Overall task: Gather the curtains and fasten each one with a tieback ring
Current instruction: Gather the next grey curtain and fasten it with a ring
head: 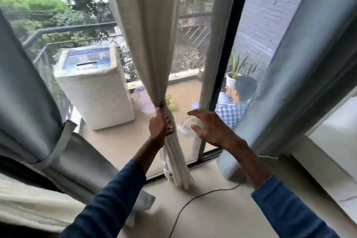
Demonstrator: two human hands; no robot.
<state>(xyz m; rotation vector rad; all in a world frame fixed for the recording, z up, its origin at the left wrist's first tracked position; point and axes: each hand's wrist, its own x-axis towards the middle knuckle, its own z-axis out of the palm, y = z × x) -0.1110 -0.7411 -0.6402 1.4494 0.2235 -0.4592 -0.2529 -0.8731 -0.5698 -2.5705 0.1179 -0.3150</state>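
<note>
L hand [160, 127] grips the cream curtain [150, 44] at mid-window, fingers curled tight round the bunched cloth. A thin dark band [159, 105] cinches the curtain just above the hand; can't tell if it's a ring or a tie. Below the grip the folds hang narrow down to the sill [202, 218].

R hand [210, 129] is open, fingers spread and a bit bent, holding nothing. It's just right of the bunched curtain, in front of a 2nd cream panel [210, 44] that hangs loose by the black window frame [231, 44]; can't tell if it touches it.

Grey curtain at far L [29, 92] is pulled in w/ a cloth strap [63, 141]. Another grey curtain [293, 63] hangs at R. A thin cable [193, 202] lies across the sill.

Through the glass: washing machine [92, 91] on the balcony, potted plant [234, 77] near the wall, and a person in a checked shirt [229, 112] low down.
</note>
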